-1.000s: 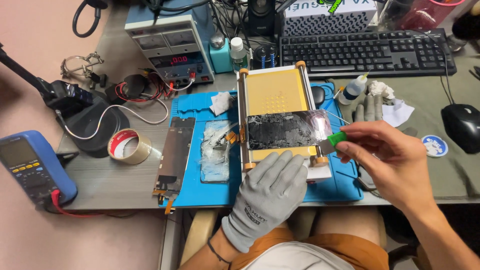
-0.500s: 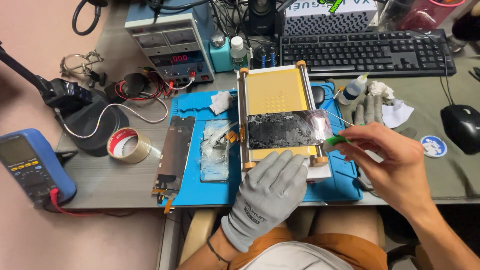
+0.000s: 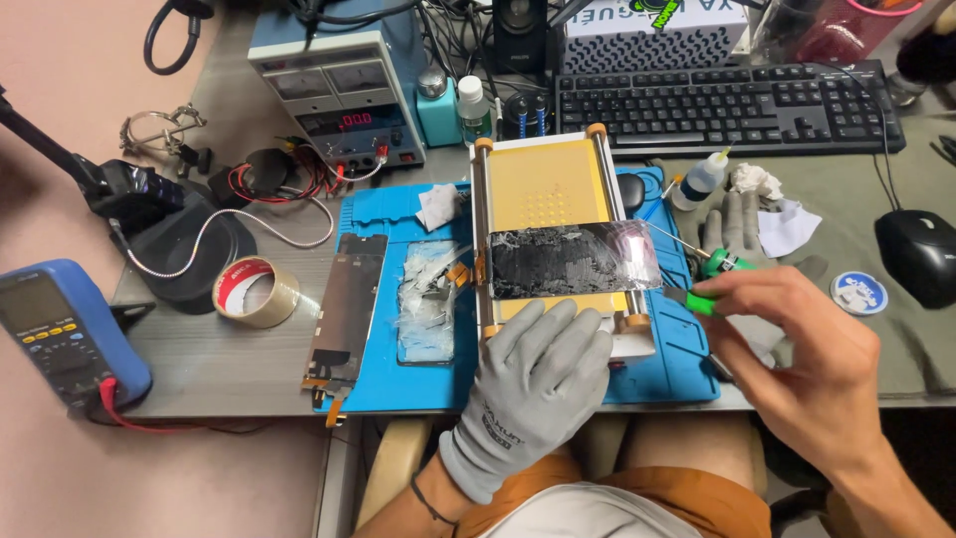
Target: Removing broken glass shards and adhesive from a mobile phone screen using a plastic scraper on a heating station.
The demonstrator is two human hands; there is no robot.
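Note:
A broken phone screen (image 3: 573, 261) lies across the yellow pad of a screen separator machine (image 3: 543, 179) on a blue work mat (image 3: 408, 384). My left hand (image 3: 533, 384), in a grey glove, presses flat on the machine's near end, just below the screen. My bare right hand (image 3: 812, 369) grips a small green-handled tool (image 3: 702, 299) at the screen's right edge. A thin wire runs from there up to a second green handle (image 3: 725, 263) lying on a grey glove.
A phone frame (image 3: 346, 309) and a cracked glass panel (image 3: 428, 304) lie on the mat's left. Tape roll (image 3: 255, 291), multimeter (image 3: 50, 334), power supply (image 3: 334, 90), keyboard (image 3: 727, 105), mouse (image 3: 918, 254), small bottle (image 3: 702, 179) and crumpled tissue (image 3: 754, 181) surround it.
My right hand has slid slightly left and down with the green tool along the screen's right edge. The left hand has stayed pressed on the machine.

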